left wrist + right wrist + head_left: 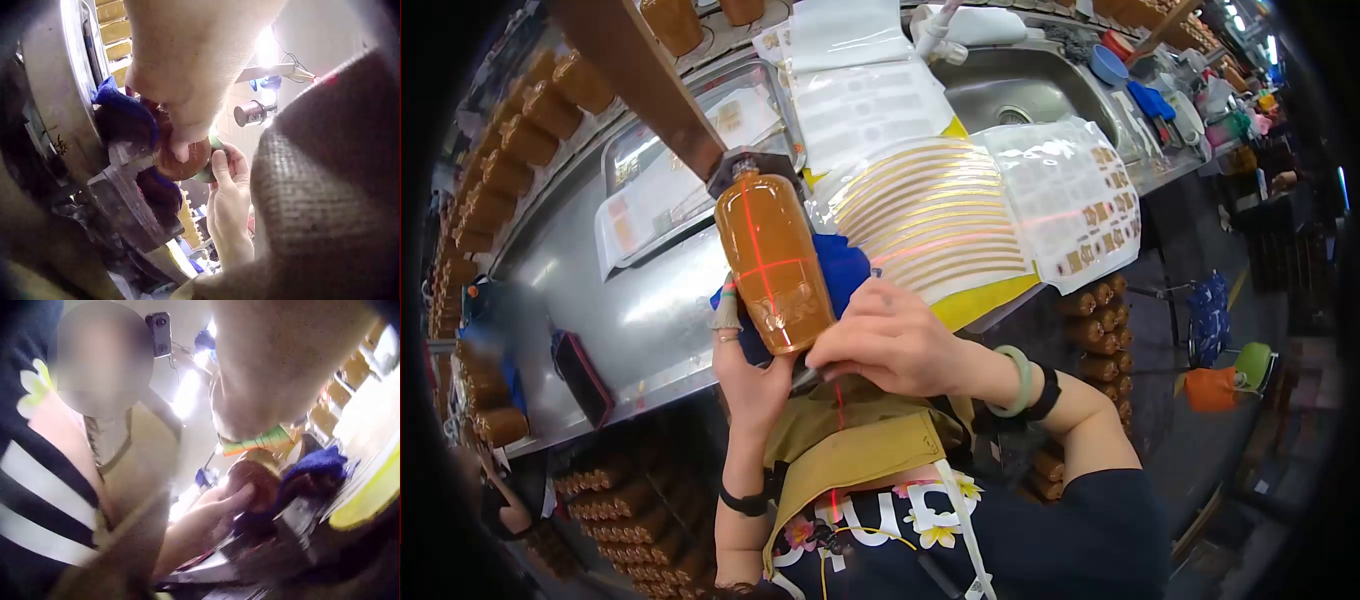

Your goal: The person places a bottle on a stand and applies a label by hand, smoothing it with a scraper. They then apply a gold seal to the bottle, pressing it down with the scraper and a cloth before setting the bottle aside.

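Observation:
A glossy amber-brown bottle (765, 255) lies tilted in front of the person, its neck end up at a dark polygonal block (748, 170). A raised pattern shows near its base, and red laser lines cross it. My left hand (750, 388) grips the base end, thumb against the bottom. Just right of the base is my right hand (900, 340), fingers bent; in the right wrist view its fingers pinch a flat green-and-orange piece (259, 442), which the head view hides. Blue cloth (840, 262) lies under and beside the bottle.
Sheets of curved gold strips (935, 215) and a clear sheet of labels (1090, 215) lie to the right. Behind them is a steel sink (1080, 85). A metal tray (788, 95) stands back left. A wooden post (635, 80) slants above the block. Similar bottles (505, 175) line the left.

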Demonstrator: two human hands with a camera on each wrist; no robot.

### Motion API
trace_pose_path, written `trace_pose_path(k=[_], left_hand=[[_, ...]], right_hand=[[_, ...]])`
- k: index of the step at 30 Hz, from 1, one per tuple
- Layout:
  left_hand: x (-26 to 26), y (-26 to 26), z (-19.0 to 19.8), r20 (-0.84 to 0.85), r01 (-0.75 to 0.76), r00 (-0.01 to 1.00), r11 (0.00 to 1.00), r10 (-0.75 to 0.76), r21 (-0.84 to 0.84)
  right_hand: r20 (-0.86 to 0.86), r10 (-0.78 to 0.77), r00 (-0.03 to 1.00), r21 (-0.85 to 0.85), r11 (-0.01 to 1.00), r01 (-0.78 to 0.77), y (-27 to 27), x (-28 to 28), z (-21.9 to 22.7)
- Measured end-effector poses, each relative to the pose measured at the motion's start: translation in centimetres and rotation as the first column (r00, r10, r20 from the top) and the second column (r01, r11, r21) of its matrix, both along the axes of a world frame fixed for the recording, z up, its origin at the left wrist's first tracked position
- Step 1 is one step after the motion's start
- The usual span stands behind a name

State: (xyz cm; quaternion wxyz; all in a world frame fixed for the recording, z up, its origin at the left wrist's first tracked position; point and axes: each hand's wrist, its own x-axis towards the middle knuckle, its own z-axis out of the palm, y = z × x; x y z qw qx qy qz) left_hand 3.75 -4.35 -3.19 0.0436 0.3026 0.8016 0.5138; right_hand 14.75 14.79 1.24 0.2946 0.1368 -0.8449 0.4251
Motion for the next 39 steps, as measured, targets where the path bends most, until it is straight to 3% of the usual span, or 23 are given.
trace_pose_path(k=[2,4,6,8,12,14,15,16,18,20,22,25,26,27,28,30,31,32,33,34,36,37,39], left_hand=[[0.4,0.0,0.6,-0.019,-0.007,1.0,0.999,0.007,-0.034],[0.7,-0.1,1.4,-0.033,-0.015,0.999,0.998,0.013,-0.065],[0.9,-0.4,2.4,-0.239,-0.036,0.971,0.987,-0.004,-0.16],[1.3,0.6,3.0,-0.27,-0.059,0.962,0.995,0.036,-0.078],[1.0,1.3,2.7,-0.249,-0.02,0.968,0.999,0.008,-0.045],[0.9,1.1,2.7,-0.276,-0.032,0.961,0.996,0.009,-0.078],[0.9,1.1,2.3,-0.245,-0.029,0.969,0.998,0.012,-0.063],[0.9,1.1,2.3,-0.252,-0.037,0.968,0.997,0.021,-0.061],[1.0,1.3,2.4,-0.275,-0.028,0.962,0.997,0.007,-0.074],[1.1,1.3,2.8,-0.318,-0.033,0.948,0.994,-0.002,-0.105],[1.1,1.2,2.3,-0.277,-0.033,0.961,0.996,0.01,-0.08],[1.0,1.1,2.2,-0.305,-0.05,0.952,0.995,0.021,-0.088],[1.0,1.0,2.3,-0.314,-0.045,0.949,0.993,0.008,-0.11],[1.1,1.0,2.2,-0.249,-0.041,0.968,0.997,0.023,-0.07],[1.2,1.0,2.3,-0.255,-0.053,0.966,0.996,0.034,-0.069],[1.2,1.0,2.4,-0.232,-0.036,0.973,0.998,0.022,-0.058],[1.0,0.7,2.1,-0.26,-0.039,0.966,0.995,0.014,-0.09],[0.9,0.6,1.9,-0.257,-0.039,0.966,0.995,0.013,-0.095],[0.9,0.6,1.8,-0.243,-0.029,0.97,0.996,0.008,-0.081],[0.9,0.6,1.7,-0.224,-0.014,0.975,0.998,-0.001,-0.068],[0.7,0.7,1.4,-0.188,-0.003,0.982,0.999,-0.006,-0.045],[0.8,0.8,1.3,-0.163,-0.007,0.987,1.0,0.005,-0.011],[0.8,1.0,1.3,-0.196,0.007,0.98,1.0,-0.01,-0.014]], right_hand=[[0.109,0.059,0.992,-0.039,0.998,-0.055,1.8,1.1,-0.2],[0.295,-0.157,0.942,-0.28,0.929,0.242,5.0,1.9,0.5],[0.468,-0.25,0.848,-0.356,0.824,0.44,8.5,4.0,2.0],[0.473,-0.478,0.74,-0.088,0.81,0.579,11.0,5.8,2.2],[0.654,-0.561,0.507,0.062,0.708,0.704,14.7,10.1,-0.4],[0.608,-0.594,0.527,-0.047,0.635,0.771,17.8,11.4,-3.2],[0.606,-0.628,0.488,0.008,0.619,0.786,18.6,11.0,-2.3],[0.629,-0.596,0.498,-0.039,0.616,0.787,19.9,10.2,-2.3],[0.655,-0.383,0.652,-0.409,0.545,0.731,22.0,6.8,-1.7],[0.685,-0.222,0.694,-0.545,0.475,0.691,24.7,2.3,-1.7],[0.719,-0.102,0.688,-0.618,0.361,0.699,28.8,-2.1,-3.8],[0.773,-0.174,0.61,-0.547,0.305,0.78,34.0,-7.4,-7.6],[0.768,-0.166,0.618,-0.552,0.319,0.771,40.8,-5.7,-13.5],[0.613,-0.341,0.713,-0.346,0.695,0.63,46.3,-4.5,-19.6],[0.391,-0.406,0.826,0.002,0.898,0.44,48.5,-8.2,-25.9],[0.359,-0.446,0.82,0.078,0.889,0.45,46.5,-8.1,-23.8],[0.397,-0.239,0.886,-0.232,0.908,0.349,45.3,-7.8,-22.4],[0.37,-0.026,0.928,-0.524,0.82,0.232,43.9,-7.2,-20.1],[0.513,0.14,0.847,-0.858,0.062,0.51,39.9,-6.8,-11.9],[0.495,0.18,0.85,-0.858,-0.053,0.511,37.5,-5.6,-7.9],[0.336,0.378,0.862,-0.896,-0.154,0.417,36.2,-1.0,-5.2],[0.349,0.356,0.867,-0.889,-0.169,0.427,34.7,1.2,-3.7],[0.708,0.192,0.679,-0.706,0.227,0.671,31.5,5.4,-1.0]])
